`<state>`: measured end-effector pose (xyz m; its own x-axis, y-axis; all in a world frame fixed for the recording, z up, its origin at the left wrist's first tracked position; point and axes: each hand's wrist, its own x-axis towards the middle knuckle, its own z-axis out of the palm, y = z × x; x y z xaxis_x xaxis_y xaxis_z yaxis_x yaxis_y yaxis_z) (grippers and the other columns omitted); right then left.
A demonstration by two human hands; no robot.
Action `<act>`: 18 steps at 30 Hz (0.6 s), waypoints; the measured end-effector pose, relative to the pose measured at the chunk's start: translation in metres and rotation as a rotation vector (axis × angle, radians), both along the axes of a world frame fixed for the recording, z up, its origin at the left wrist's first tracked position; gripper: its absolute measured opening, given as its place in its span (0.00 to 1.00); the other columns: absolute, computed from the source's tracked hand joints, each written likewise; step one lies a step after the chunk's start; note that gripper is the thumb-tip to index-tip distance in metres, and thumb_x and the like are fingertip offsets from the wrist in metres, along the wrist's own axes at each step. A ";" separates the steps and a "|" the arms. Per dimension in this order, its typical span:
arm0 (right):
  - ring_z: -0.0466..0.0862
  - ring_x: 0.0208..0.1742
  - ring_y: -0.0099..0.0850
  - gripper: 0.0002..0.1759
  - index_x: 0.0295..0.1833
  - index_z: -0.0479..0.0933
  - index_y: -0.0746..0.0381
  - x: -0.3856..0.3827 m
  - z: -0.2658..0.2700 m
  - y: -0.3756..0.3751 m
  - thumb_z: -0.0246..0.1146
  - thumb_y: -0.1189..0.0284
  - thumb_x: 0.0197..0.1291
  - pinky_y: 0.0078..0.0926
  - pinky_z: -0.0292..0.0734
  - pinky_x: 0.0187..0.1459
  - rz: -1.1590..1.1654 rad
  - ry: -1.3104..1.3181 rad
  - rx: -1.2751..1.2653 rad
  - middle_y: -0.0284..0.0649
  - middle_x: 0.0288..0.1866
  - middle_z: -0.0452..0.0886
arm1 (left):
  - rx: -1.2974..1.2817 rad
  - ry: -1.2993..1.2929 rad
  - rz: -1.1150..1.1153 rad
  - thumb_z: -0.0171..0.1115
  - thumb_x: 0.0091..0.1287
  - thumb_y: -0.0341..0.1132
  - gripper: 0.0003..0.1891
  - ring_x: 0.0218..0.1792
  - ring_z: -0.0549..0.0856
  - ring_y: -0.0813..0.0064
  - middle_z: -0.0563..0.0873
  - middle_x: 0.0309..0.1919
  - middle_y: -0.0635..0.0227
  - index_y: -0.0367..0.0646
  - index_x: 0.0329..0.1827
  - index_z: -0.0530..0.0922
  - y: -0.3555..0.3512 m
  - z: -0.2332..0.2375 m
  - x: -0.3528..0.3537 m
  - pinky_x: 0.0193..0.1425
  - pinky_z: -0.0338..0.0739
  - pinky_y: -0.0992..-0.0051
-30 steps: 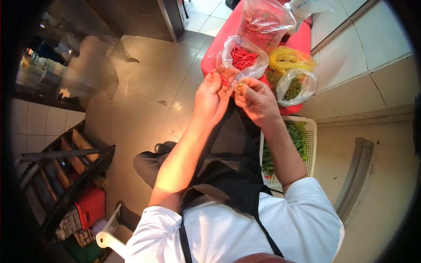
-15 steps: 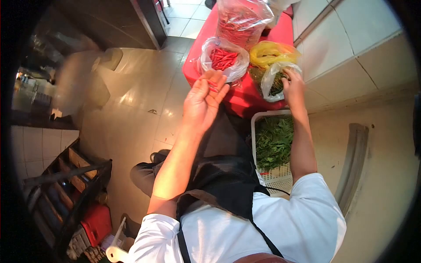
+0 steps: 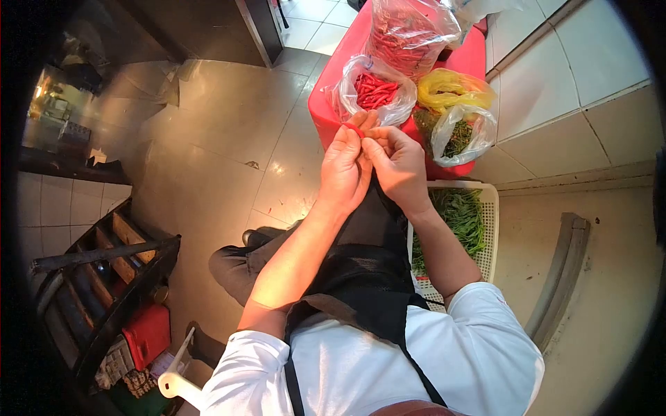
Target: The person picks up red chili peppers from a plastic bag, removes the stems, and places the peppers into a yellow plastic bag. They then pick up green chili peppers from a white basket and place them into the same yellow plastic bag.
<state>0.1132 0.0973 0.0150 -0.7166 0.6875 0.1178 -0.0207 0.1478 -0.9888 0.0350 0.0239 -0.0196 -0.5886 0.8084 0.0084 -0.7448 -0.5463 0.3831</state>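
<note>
A red chili pepper [image 3: 354,130] is pinched in the fingertips of my left hand [image 3: 343,166]. My right hand [image 3: 399,166] meets it there, thumb and fingers closed at the chili's right end. Just beyond both hands, an open clear plastic bag [image 3: 399,111] holds many red chilies [image 3: 374,91]. To its right stands another open clear bag [image 3: 485,139] with green stems or trimmings [image 3: 458,137] inside. A yellow plastic bag [image 3: 454,87] sits behind that one.
The bags rest on a red stool or table [image 3: 320,104] against a tiled wall [image 3: 541,90]. A large bag of red chilies [image 3: 409,41] stands behind. Below right is a white basket [image 3: 490,229] of leafy greens [image 3: 461,218]. A dark rack [image 3: 104,291] is at left.
My right hand has left the bag of green trimmings and come over to my left hand. My left fingers, opened out before, now pinch a chili. The view has shifted slightly.
</note>
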 end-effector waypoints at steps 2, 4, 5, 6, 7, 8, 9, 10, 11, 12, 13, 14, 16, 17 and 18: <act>0.79 0.34 0.15 0.05 0.45 0.78 0.70 -0.003 -0.008 -0.002 0.62 0.79 0.67 0.14 0.74 0.37 0.009 -0.004 0.019 0.31 0.35 0.82 | 0.005 0.012 0.014 0.49 0.79 0.42 0.21 0.62 0.79 0.62 0.75 0.67 0.57 0.39 0.69 0.68 0.000 -0.003 0.000 0.69 0.73 0.63; 0.79 0.34 0.15 0.05 0.45 0.78 0.69 -0.004 -0.007 -0.001 0.63 0.78 0.67 0.15 0.74 0.37 0.058 0.010 -0.088 0.31 0.35 0.82 | 0.019 0.032 0.028 0.49 0.79 0.42 0.21 0.62 0.79 0.62 0.76 0.66 0.58 0.39 0.69 0.68 -0.001 -0.003 0.000 0.68 0.73 0.63; 0.79 0.34 0.15 0.05 0.45 0.78 0.69 -0.004 -0.006 0.000 0.63 0.78 0.67 0.15 0.75 0.36 0.082 0.019 -0.142 0.31 0.34 0.82 | 0.001 0.020 0.053 0.49 0.79 0.41 0.21 0.61 0.79 0.63 0.76 0.66 0.57 0.39 0.68 0.68 -0.001 -0.003 0.002 0.67 0.74 0.64; 0.78 0.34 0.15 0.04 0.44 0.78 0.68 -0.004 -0.005 0.001 0.63 0.78 0.67 0.15 0.74 0.36 0.090 0.053 -0.196 0.31 0.34 0.82 | -0.017 0.009 0.079 0.48 0.80 0.41 0.20 0.60 0.80 0.64 0.76 0.65 0.57 0.38 0.67 0.68 -0.001 -0.002 0.004 0.66 0.75 0.64; 0.78 0.33 0.15 0.04 0.44 0.78 0.68 -0.004 -0.004 0.000 0.63 0.78 0.67 0.15 0.74 0.35 0.098 0.089 -0.250 0.30 0.34 0.82 | -0.034 -0.002 0.104 0.48 0.80 0.41 0.20 0.60 0.80 0.65 0.76 0.65 0.57 0.38 0.67 0.68 -0.001 0.000 0.004 0.65 0.76 0.65; 0.78 0.33 0.15 0.04 0.43 0.78 0.67 -0.005 -0.003 0.001 0.63 0.78 0.67 0.15 0.73 0.35 0.109 0.124 -0.304 0.30 0.33 0.81 | -0.058 -0.035 0.143 0.48 0.80 0.41 0.19 0.60 0.81 0.65 0.77 0.65 0.57 0.39 0.66 0.68 -0.001 0.002 0.002 0.65 0.76 0.64; 0.78 0.32 0.16 0.04 0.43 0.79 0.67 -0.005 -0.001 0.003 0.64 0.77 0.66 0.16 0.74 0.34 0.083 0.091 -0.259 0.30 0.33 0.81 | -0.082 -0.069 0.183 0.47 0.80 0.41 0.19 0.60 0.81 0.65 0.77 0.65 0.58 0.39 0.66 0.69 -0.001 0.004 -0.001 0.66 0.76 0.64; 0.79 0.32 0.17 0.04 0.42 0.79 0.66 -0.003 0.001 0.007 0.64 0.77 0.65 0.17 0.75 0.34 0.058 0.057 -0.215 0.29 0.32 0.81 | -0.107 -0.105 0.223 0.47 0.80 0.41 0.18 0.61 0.81 0.64 0.77 0.64 0.58 0.40 0.66 0.69 -0.001 0.005 -0.002 0.66 0.76 0.64; 0.79 0.31 0.18 0.04 0.41 0.80 0.66 -0.001 0.004 0.011 0.64 0.76 0.65 0.18 0.75 0.34 0.033 0.022 -0.171 0.29 0.32 0.81 | -0.107 -0.111 0.238 0.47 0.80 0.41 0.18 0.61 0.81 0.64 0.77 0.64 0.58 0.40 0.65 0.69 -0.001 0.007 -0.005 0.67 0.76 0.63; 0.80 0.31 0.18 0.04 0.41 0.80 0.66 -0.004 0.012 0.016 0.64 0.76 0.64 0.19 0.76 0.34 -0.016 0.056 -0.165 0.29 0.31 0.82 | -0.107 -0.118 0.253 0.47 0.80 0.40 0.17 0.62 0.81 0.64 0.78 0.63 0.59 0.41 0.65 0.70 -0.003 0.008 -0.011 0.68 0.76 0.62; 0.81 0.31 0.20 0.05 0.41 0.80 0.66 -0.008 0.013 0.028 0.65 0.75 0.64 0.21 0.76 0.35 -0.072 0.060 -0.024 0.32 0.31 0.82 | -0.109 -0.124 0.267 0.47 0.80 0.40 0.17 0.62 0.80 0.63 0.78 0.63 0.59 0.42 0.65 0.70 -0.005 0.009 -0.016 0.69 0.75 0.62; 0.82 0.31 0.23 0.06 0.41 0.81 0.66 -0.013 0.014 0.042 0.65 0.74 0.64 0.22 0.77 0.36 -0.128 0.065 0.116 0.34 0.30 0.83 | -0.092 -0.132 0.253 0.47 0.80 0.39 0.16 0.63 0.80 0.63 0.79 0.62 0.59 0.42 0.64 0.70 -0.006 0.008 -0.018 0.69 0.75 0.61; 0.83 0.31 0.27 0.07 0.42 0.82 0.66 -0.032 0.010 0.075 0.66 0.73 0.63 0.25 0.77 0.37 -0.120 -0.002 0.269 0.39 0.30 0.83 | -0.061 -0.145 0.225 0.47 0.80 0.38 0.15 0.64 0.80 0.62 0.80 0.61 0.58 0.42 0.64 0.70 -0.008 0.007 -0.022 0.71 0.73 0.60; 0.84 0.31 0.29 0.07 0.42 0.82 0.66 -0.037 0.007 0.085 0.66 0.72 0.63 0.26 0.78 0.38 -0.119 -0.034 0.345 0.41 0.30 0.84 | -0.055 -0.141 0.211 0.47 0.80 0.37 0.15 0.64 0.80 0.62 0.80 0.61 0.58 0.42 0.64 0.70 -0.009 0.008 -0.021 0.71 0.73 0.59; 0.84 0.32 0.31 0.08 0.42 0.83 0.65 -0.037 0.005 0.090 0.66 0.72 0.63 0.26 0.78 0.38 -0.144 -0.021 0.463 0.43 0.31 0.84 | -0.047 -0.136 0.195 0.46 0.80 0.37 0.15 0.64 0.79 0.61 0.80 0.61 0.58 0.41 0.63 0.71 -0.009 0.009 -0.020 0.72 0.73 0.59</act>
